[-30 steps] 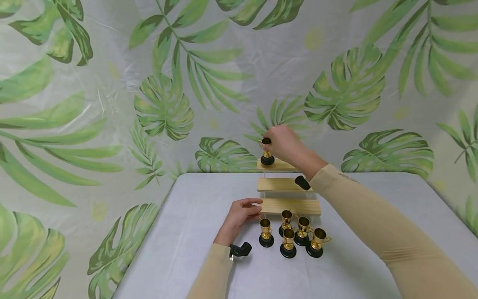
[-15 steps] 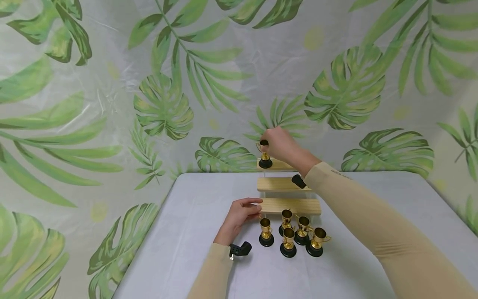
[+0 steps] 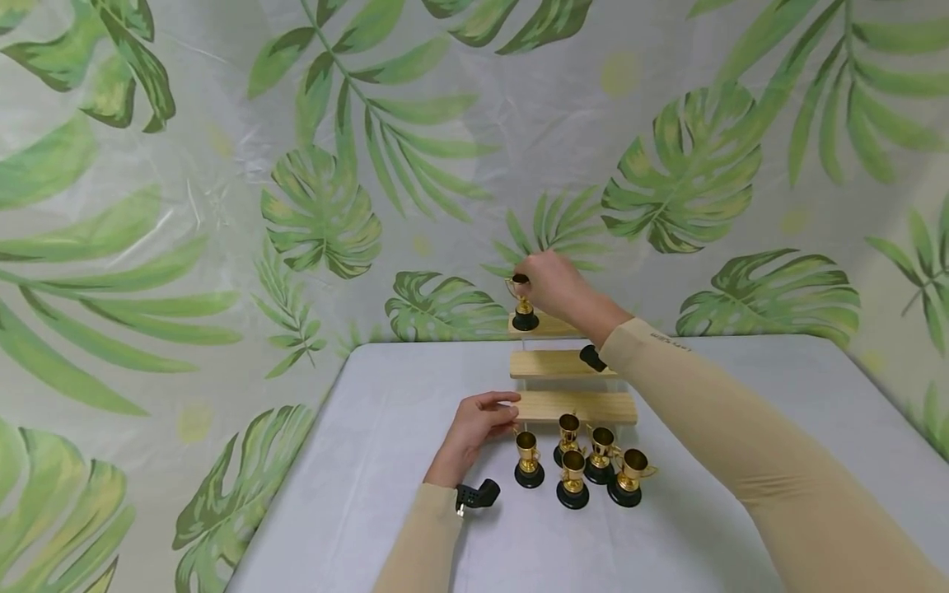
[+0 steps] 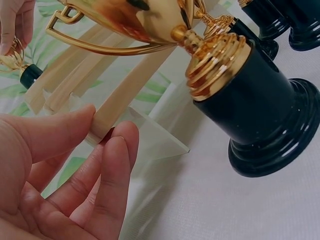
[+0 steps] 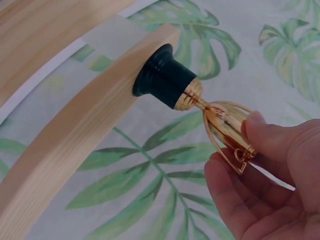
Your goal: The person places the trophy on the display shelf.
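Note:
My right hand (image 3: 556,284) pinches a small gold trophy cup (image 3: 524,306) by its bowl, at the left end of the top wooden step (image 3: 552,327). In the right wrist view the trophy's black base (image 5: 167,77) meets the wooden board (image 5: 65,135) near its end, while thumb and fingers hold the gold bowl (image 5: 230,125). My left hand (image 3: 478,424) grips the left end of the lowest step (image 3: 578,407); the left wrist view shows thumb and fingertips around that board's end (image 4: 107,117). A standing trophy (image 4: 240,90) looms large beside this hand.
Several more gold trophies (image 3: 572,479) with black bases stand on the white-covered table (image 3: 356,511), in front of the steps. The middle step (image 3: 552,363) lies partly behind my right wrist's black camera (image 3: 593,357). A leaf-patterned cloth (image 3: 445,123) hangs behind.
My right hand has shifted slightly left with the trophy, toward the end of the top step. The left hand stays on the lowest step.

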{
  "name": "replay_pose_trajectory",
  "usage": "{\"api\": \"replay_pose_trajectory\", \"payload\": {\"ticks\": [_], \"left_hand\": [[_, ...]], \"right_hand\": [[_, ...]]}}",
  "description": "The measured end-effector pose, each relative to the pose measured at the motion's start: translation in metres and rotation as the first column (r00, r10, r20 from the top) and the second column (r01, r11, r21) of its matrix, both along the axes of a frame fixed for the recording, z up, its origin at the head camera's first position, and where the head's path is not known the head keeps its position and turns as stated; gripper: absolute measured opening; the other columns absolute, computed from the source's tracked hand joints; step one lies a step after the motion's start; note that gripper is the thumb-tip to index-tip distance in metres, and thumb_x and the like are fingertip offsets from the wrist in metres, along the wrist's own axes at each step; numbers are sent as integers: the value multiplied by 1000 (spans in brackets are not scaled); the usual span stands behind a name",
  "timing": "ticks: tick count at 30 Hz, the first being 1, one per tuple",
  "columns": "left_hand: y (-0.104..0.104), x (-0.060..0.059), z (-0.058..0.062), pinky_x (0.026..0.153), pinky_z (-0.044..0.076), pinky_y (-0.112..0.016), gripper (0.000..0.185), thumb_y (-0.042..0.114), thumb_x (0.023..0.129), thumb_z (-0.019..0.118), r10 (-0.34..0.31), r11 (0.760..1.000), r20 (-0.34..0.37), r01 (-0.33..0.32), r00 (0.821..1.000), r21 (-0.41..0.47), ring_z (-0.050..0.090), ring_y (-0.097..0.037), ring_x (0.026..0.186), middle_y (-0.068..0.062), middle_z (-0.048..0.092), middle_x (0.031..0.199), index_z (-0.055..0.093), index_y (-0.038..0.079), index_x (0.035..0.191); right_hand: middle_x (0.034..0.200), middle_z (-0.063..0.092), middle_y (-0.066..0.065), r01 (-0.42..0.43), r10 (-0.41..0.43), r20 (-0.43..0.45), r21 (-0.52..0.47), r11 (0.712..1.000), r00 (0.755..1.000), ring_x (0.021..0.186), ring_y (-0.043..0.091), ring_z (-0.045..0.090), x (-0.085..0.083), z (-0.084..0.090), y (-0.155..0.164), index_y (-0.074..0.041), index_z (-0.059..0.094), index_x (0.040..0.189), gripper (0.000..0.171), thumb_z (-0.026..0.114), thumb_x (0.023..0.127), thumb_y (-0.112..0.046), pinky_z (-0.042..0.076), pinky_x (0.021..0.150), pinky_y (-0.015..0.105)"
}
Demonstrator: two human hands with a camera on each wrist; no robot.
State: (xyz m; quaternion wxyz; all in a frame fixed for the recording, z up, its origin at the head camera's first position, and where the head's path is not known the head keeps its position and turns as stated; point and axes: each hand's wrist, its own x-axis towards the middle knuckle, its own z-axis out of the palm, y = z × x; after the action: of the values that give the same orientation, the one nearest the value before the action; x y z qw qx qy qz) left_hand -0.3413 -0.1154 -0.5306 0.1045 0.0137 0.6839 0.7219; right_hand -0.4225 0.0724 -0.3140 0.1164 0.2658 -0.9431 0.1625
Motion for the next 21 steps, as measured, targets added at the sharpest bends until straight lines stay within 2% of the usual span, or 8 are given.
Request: {"api": "replay_pose_trajectory", "payload": {"ticks": [6, 13, 21], "left_hand": [[-1, 0, -1, 78, 61, -35, 29, 11, 87, 80, -5, 1000, 1, 5, 1000, 3, 72, -19, 78, -10, 72, 94, 76, 7, 115], [-1, 1, -1, 83, 60, -41, 28, 11, 88, 79, -10, 1000, 7, 10, 1000, 1, 72, -18, 78, -9, 73, 94, 76, 8, 115], [-1, 1, 0, 82, 60, -40, 28, 11, 87, 80, -2, 1000, 0, 2, 1000, 8, 72, -19, 78, -10, 73, 94, 76, 8, 115]], "right_hand": [[101, 72, 11, -9, 9, -5, 13, 1000, 1000, 85, 25, 67, -2, -1, 0, -4, 74, 112, 20, 72, 95, -14, 57, 74, 40], [98, 71, 9, -10, 10, -4, 22, 1000, 1000, 84, 24, 66, -2, -3, 2, -5, 75, 110, 17, 72, 96, -15, 56, 73, 39], [96, 71, 9, -7, 7, -16, 10, 1000, 1000, 80, 23, 66, -3, -2, 2, -5, 75, 108, 16, 72, 95, -14, 56, 71, 38]]}}
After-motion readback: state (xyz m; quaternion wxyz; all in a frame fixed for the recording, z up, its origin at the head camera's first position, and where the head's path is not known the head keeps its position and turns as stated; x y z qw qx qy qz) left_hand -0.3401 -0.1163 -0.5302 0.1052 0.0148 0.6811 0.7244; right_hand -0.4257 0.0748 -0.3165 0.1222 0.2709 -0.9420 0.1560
